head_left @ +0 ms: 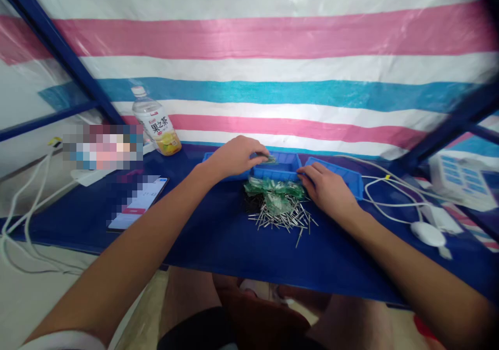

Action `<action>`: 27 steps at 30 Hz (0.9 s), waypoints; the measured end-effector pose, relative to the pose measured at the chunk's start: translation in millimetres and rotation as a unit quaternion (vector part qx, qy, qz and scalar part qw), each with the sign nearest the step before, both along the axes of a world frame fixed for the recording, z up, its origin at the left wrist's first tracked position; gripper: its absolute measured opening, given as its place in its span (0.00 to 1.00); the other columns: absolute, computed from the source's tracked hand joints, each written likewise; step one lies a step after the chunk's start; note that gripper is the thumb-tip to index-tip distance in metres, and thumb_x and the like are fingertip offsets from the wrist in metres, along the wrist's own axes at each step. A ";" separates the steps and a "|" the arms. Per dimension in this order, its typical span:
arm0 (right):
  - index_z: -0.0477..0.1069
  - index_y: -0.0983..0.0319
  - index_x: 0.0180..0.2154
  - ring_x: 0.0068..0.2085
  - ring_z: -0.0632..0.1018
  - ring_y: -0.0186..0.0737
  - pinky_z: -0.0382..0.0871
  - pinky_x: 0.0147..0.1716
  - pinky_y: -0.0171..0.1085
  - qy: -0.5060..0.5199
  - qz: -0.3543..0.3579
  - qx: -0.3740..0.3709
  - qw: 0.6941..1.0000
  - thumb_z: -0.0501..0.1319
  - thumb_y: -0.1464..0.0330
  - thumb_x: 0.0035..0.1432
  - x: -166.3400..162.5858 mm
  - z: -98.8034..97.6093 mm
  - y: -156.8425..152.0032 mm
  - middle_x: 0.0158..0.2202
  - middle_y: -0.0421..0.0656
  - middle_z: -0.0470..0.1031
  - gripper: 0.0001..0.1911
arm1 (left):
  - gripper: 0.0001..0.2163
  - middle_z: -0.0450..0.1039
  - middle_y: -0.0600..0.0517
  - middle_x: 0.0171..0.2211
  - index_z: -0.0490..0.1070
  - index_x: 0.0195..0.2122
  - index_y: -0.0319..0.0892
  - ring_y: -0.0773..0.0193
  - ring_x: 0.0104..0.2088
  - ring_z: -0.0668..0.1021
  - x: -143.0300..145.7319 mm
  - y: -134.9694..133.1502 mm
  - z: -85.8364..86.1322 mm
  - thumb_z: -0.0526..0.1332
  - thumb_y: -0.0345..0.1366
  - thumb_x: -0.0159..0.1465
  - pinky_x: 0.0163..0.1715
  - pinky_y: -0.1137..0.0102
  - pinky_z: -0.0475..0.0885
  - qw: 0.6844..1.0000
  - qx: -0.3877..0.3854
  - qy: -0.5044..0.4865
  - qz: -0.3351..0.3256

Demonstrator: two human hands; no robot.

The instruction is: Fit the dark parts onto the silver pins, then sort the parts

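My left hand (239,155) reaches over the blue divided tray (277,175), its thumb and fingers pinched on a small clear, greenish plastic packet (271,158). Fine contents of that packet are too small to make out. At the tray's front right corner, my right hand (327,186) curls its fingers against the rim. Between my hands, in front of the tray, several green plastic packets (276,203) lie on a heap of thin metal pins (283,220) that look like blind rivets. A few pins have strayed toward me.
A second blue tray (353,181) sits behind my right hand. White cables and a round white device (428,234) lie at the right. To the left are a phone (142,202) and a drink bottle (158,126). Striped sheeting (249,38) hangs behind the blue table (218,241).
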State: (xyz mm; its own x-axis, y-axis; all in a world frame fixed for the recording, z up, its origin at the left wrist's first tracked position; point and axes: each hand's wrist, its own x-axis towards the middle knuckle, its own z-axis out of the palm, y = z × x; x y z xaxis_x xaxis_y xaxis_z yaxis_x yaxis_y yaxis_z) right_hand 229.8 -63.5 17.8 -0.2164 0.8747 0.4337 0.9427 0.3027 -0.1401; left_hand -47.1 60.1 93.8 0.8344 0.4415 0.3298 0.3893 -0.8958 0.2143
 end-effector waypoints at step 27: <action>0.77 0.62 0.54 0.43 0.82 0.51 0.75 0.39 0.45 0.012 0.004 -0.003 1.000 0.53 0.64 0.77 1.3 -1.7 -0.5 0.47 0.54 0.80 0.17 | 0.21 0.83 0.35 0.51 0.85 0.51 0.44 0.40 0.50 0.84 -6.2 -0.2 -1.4 0.61 0.53 0.70 0.50 0.53 0.79 0.887 -0.092 0.293 0.345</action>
State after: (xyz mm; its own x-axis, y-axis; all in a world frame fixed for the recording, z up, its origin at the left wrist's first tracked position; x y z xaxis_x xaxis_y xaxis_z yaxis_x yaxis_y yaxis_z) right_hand 231.1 -64.1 16.1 -0.2136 0.8757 0.4329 0.9367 0.3095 -0.1639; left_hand -53.2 60.0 92.5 0.3490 0.9153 -0.2009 0.9242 -0.3717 -0.0878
